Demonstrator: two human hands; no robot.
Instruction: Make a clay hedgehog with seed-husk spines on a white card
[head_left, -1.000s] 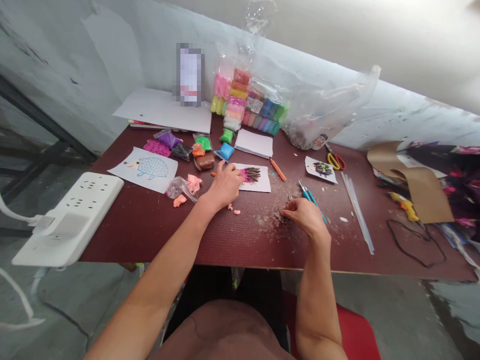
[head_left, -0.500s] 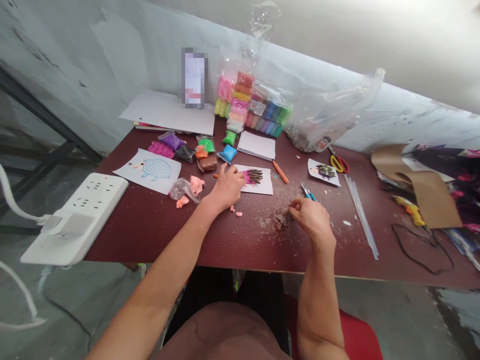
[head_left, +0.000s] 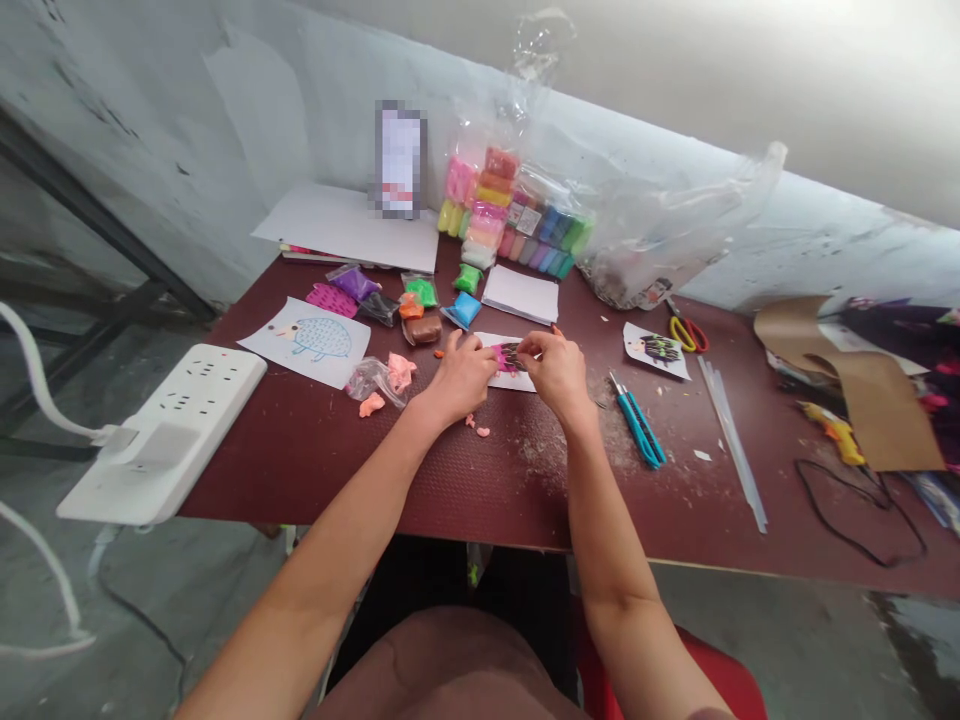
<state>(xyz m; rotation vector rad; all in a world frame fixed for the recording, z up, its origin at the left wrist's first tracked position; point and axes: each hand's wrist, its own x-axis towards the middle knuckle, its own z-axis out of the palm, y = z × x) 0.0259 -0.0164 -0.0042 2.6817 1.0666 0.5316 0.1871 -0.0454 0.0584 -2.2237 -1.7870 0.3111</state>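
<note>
Step in hand?

Apparently pressing dark clay spines (head_left: 514, 355) onto the hedgehog card (head_left: 491, 357) on the worktop (head_left: 300, 480). Next move calls for even fingertip pressure.

Finger state?

Right hand (head_left: 559, 375): fingers together above the spines. Left hand (head_left: 459, 378): fingers touching the card's left end. Any clamping: cannot tell.

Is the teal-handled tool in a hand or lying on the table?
On the table: the teal-handled tool lies untouched, while the left hand and right hand are at the hedgehog card.
</note>
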